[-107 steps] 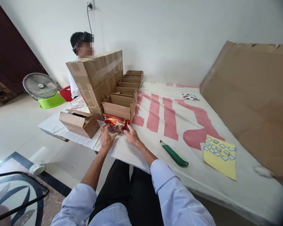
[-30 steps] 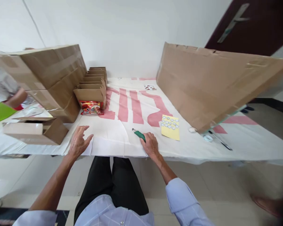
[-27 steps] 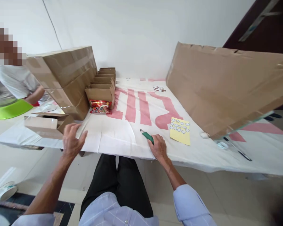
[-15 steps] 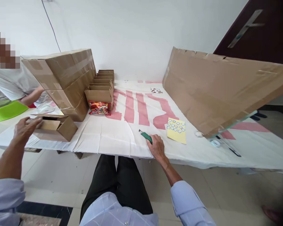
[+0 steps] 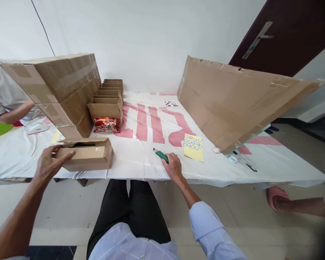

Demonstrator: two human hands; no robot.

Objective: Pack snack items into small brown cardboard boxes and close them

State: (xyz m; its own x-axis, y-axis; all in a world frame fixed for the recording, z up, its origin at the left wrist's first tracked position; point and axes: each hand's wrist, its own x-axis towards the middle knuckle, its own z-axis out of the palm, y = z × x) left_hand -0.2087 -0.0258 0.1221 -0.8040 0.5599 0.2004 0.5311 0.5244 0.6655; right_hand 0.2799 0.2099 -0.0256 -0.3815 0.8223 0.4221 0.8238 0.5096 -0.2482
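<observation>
My left hand [image 5: 50,160] grips the left end of a small cardboard box [image 5: 88,164] near the table's front edge. Its thumb lies on top and its fingers reach to the far side. A dark gap shows along the box's top, beside a raised back flap. My right hand [image 5: 173,165] rests on the cloth, wrapped around a green utility knife [image 5: 161,155] whose tip points away to the left. The knife lies apart from the box. Right of this hand is a yellow paper [image 5: 193,153] with small drawn shapes.
Taped cartons [image 5: 66,83] are stacked at the left, beside a row of open cardboard boxes [image 5: 107,108] and a red food packet [image 5: 106,125]. A large cardboard sheet [image 5: 233,97] leans at the right, near a black pen [image 5: 245,161]. Another person's arm [image 5: 16,113] shows at far left.
My left hand has brought the cardboard box to the right along the front edge, and its top has turned into view. The right hand still holds the knife. The whole view has shifted slightly.
</observation>
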